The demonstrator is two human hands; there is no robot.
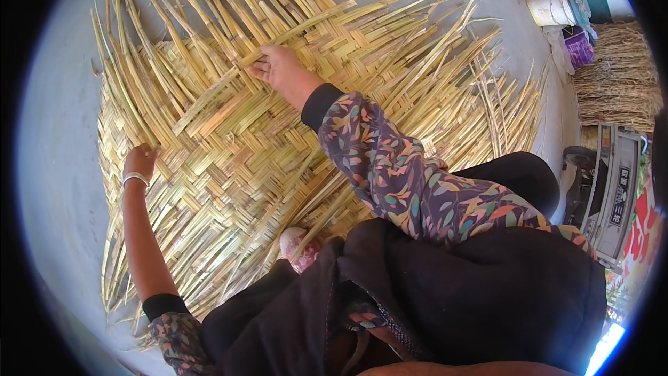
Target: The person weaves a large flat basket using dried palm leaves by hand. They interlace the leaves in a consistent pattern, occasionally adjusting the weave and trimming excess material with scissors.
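A large woven reed mat (229,188) in a herringbone pattern lies on the floor in front of me, yellow-green, with long loose strip ends fanning out along its far and right edges. My right hand (278,66) is closed in a pinch on a flat reed strip (209,99) that lies slantwise across the weave. Toward the mat's left edge, my left hand (141,163) is curled shut at the lower end of a raised reed strip (134,90); its fingertips are partly hidden. The patterned shoe (300,249) on my foot rests on the near part of the mat.
Grey floor (62,139) surrounds the mat. At the far right are a white bucket (550,7), a purple bag (578,47) and a stack of dry stalks (618,73). Nearer on the right stands the grey tail end of a vehicle (614,188) with a dark wheel.
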